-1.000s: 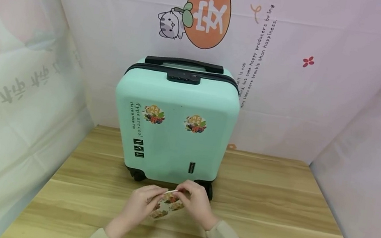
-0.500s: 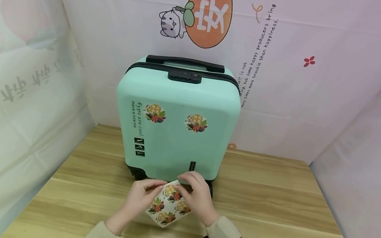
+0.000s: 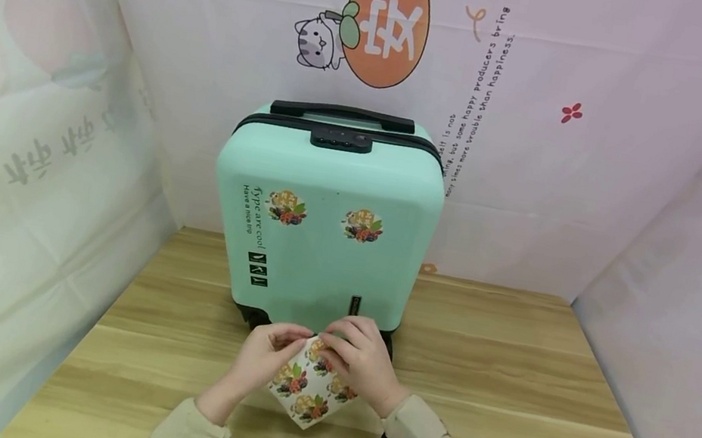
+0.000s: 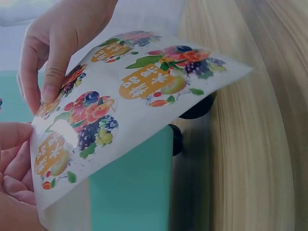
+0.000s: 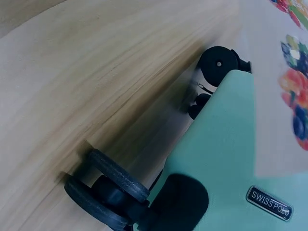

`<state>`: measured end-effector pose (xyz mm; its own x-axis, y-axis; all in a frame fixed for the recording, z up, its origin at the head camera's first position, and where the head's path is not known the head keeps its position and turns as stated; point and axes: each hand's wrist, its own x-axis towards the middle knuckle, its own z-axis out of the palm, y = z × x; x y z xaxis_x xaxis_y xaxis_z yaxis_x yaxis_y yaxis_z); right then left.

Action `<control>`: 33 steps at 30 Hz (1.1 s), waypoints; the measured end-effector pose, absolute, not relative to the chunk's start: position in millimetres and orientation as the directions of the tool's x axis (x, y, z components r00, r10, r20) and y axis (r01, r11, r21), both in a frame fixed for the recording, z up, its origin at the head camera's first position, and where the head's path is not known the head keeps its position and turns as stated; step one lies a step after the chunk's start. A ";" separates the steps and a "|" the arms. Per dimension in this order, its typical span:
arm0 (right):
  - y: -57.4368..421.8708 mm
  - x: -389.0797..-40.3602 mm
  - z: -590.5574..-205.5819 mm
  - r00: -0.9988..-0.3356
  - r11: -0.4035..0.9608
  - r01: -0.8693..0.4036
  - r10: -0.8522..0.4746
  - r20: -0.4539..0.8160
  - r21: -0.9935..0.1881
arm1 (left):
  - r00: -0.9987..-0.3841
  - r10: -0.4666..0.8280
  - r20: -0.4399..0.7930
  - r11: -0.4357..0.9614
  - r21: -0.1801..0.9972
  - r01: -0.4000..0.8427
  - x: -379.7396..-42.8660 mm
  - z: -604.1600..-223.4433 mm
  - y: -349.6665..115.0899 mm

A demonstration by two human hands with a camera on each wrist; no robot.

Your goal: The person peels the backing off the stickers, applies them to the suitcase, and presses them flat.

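A white sheet of fruit stickers (image 3: 317,381) hangs tilted between both hands, low in front of the mint-green suitcase (image 3: 316,267). My left hand (image 3: 257,359) pinches its upper left edge between thumb and fingers. At the top corner, my right hand (image 3: 366,363) has its thumb on the printed face and a finger at the edge, pinching there. The left wrist view shows the right thumb over a fruit sticker (image 4: 74,79) by that edge. Two matching stickers, a left one (image 3: 287,208) and a right one (image 3: 363,226), are on the suitcase front.
The suitcase stands upright on a wood-grain table (image 3: 502,396), its black wheels (image 5: 106,192) at the near bottom side. A black handle (image 3: 343,115) and combination lock (image 3: 341,141) are on top. Printed cloth (image 3: 507,144) encloses the back and sides.
The sheet has turned from nearly edge-on to face up, showing its printed stickers. My right hand rose slightly, left the top edge a little, then came back to the sheet's corner.
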<state>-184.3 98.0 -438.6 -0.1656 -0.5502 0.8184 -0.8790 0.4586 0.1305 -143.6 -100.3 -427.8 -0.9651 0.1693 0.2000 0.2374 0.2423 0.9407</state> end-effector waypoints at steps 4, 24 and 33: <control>97.5 -183.2 -439.9 -0.172 0.447 -0.886 -0.567 0.806 0.125 | -0.964 0.198 0.179 0.238 0.945 0.224 -142.7 -429.2 -101.6; 95.8 -180.8 -445.3 -0.186 0.451 -0.887 -0.548 0.815 0.101 | -0.959 0.231 0.167 0.203 0.955 0.215 -142.8 -433.3 -99.7; 94.7 -181.3 -447.7 -0.175 0.465 -0.879 -0.526 0.833 0.109 | -0.954 0.242 0.175 0.224 0.947 0.230 -146.7 -436.0 -99.8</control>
<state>-181.3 94.7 -447.7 -0.1746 -0.5258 0.8325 -0.8788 0.4646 0.1091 -146.7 -99.8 -436.0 -0.9543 0.2424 0.1748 0.2304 0.2241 0.9470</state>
